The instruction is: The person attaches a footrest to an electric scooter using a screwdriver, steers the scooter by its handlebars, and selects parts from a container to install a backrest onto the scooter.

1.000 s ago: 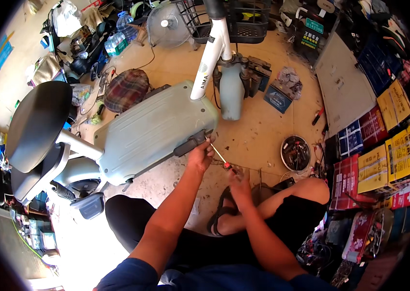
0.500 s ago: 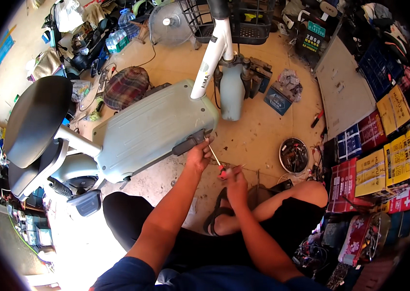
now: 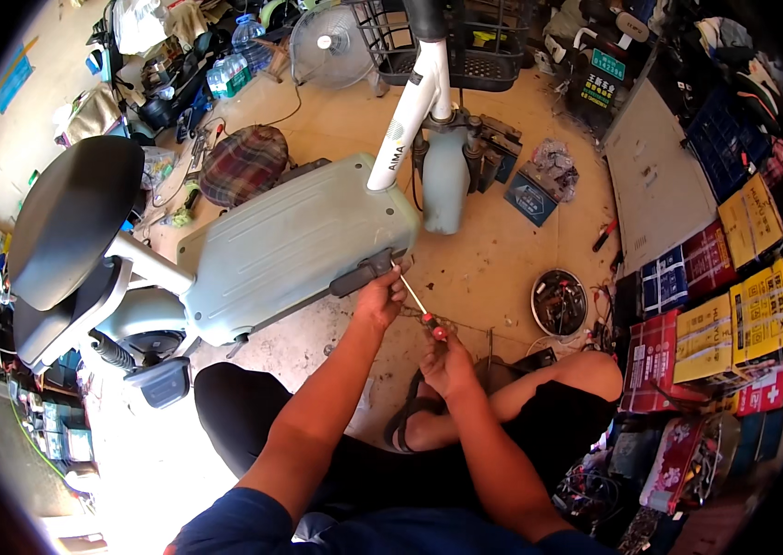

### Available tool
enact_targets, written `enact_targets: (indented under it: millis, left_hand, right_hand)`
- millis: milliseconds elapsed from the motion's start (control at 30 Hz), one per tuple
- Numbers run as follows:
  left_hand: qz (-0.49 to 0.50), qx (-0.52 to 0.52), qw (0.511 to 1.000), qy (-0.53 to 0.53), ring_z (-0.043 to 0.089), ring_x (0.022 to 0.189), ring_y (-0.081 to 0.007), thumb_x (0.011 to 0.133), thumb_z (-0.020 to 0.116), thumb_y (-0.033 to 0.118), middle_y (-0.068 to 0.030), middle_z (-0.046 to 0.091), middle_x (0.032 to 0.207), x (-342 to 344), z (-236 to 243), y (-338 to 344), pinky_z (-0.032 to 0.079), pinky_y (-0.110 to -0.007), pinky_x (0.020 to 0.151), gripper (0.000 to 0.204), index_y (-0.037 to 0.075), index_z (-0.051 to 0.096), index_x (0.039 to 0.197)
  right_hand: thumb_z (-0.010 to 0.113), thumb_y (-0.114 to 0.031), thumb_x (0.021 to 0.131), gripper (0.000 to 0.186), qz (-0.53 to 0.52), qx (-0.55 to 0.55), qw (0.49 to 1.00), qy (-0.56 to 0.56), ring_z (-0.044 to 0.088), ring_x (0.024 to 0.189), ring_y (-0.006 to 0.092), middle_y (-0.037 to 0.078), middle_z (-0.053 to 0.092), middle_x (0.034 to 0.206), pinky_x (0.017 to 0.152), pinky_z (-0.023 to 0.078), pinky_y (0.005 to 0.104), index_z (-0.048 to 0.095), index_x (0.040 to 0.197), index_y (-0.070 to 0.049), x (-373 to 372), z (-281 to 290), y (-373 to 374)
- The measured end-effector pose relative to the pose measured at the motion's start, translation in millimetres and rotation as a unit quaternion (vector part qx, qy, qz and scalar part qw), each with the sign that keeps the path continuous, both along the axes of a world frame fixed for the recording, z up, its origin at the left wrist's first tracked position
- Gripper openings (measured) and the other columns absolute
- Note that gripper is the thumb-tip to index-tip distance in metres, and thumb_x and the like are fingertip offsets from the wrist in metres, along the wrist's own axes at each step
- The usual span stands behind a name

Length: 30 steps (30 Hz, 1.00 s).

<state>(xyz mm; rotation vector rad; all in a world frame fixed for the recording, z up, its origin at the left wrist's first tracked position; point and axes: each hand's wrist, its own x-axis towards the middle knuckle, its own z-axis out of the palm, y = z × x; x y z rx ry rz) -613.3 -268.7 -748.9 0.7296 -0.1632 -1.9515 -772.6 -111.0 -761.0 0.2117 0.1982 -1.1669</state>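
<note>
Rn R hand [image 3: 448,363] round screwdriver [image 3: 433,326], L hand [image 3: 380,298] curled by footrest [image 3: 356,277] edge, grip unclear, flr [image 3: 493,254] beyond

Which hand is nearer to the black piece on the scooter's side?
Left. The left hand is close beside the black piece; the right hand is farther back, at the screwdriver's handle end.

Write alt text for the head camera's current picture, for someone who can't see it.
A right hand holds a red-handled screwdriver, its tip by the left hand near a dark part on the side of a pale green two-wheeler. To the right are a round bowl of small items and stacked boxes.
</note>
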Motion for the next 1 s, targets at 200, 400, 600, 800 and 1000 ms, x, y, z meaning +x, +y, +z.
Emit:
enact_targets:
  millis: [200,400,600,800,1000]
  left_hand:
    - [0.011,0.007,1.000,-0.003,0.044,0.065,-0.0087,0.103,0.059,0.006,-0.0076,0.069,0.120,3.2,-1.0,0.4,0.034,-0.022,0.053,0.024,0.004,0.060,0.127]
    - [-0.001,-0.001,1.000,-0.006,0.045,0.066,-0.0086,0.103,0.058,0.006,-0.0069,0.069,0.120,-0.4,1.6,1.5,0.035,-0.022,0.054,0.024,0.005,0.060,0.128]
    - [0.001,0.003,1.000,-0.007,0.046,0.066,-0.0086,0.103,0.059,0.007,-0.0059,0.069,0.120,1.6,-0.8,0.8,0.035,-0.022,0.054,0.025,0.006,0.060,0.127]
    - [0.001,0.004,1.000,0.003,0.046,0.067,-0.0094,0.102,0.060,0.007,-0.0065,0.069,0.121,3.7,-4.7,0.2,0.036,-0.023,0.055,0.024,0.006,0.061,0.126]
    - [-0.008,-0.016,1.000,0.009,0.048,0.070,-0.0112,0.101,0.062,0.007,-0.0079,0.069,0.121,7.8,-5.1,3.7,0.038,-0.023,0.057,0.023,0.007,0.062,0.124]
  right_hand:
    - [0.054,-0.029,0.107,0.028,-0.189,-0.071,0.505,0.839,0.071,0.086,0.0220,0.013,0.073,0.099,0.078,0.060,0.0333,0.065,0.113,-0.003,27.7,30.2,19.8]
    - [0.054,-0.035,0.107,0.043,-0.053,0.124,0.922,0.362,0.072,0.091,0.0255,0.016,0.071,0.105,0.082,0.060,0.0406,0.061,0.124,0.004,7.5,25.2,-7.4]
    - [0.061,-0.027,0.104,0.044,-0.081,0.071,0.814,0.570,0.073,0.090,0.0248,0.012,0.072,0.105,0.078,0.060,0.0382,0.058,0.133,0.006,21.5,43.8,-2.9]
    - [0.077,-0.024,0.093,0.055,-0.070,-0.082,0.522,0.846,0.075,0.088,0.0288,0.024,0.073,0.112,0.077,0.058,0.0385,0.059,0.138,0.003,24.2,48.6,8.1]
    - [0.073,-0.030,0.096,0.046,-0.166,-0.153,0.183,0.957,0.076,0.090,0.0294,0.019,0.075,0.098,0.075,0.059,0.0386,0.065,0.130,-0.001,22.2,46.0,0.9]
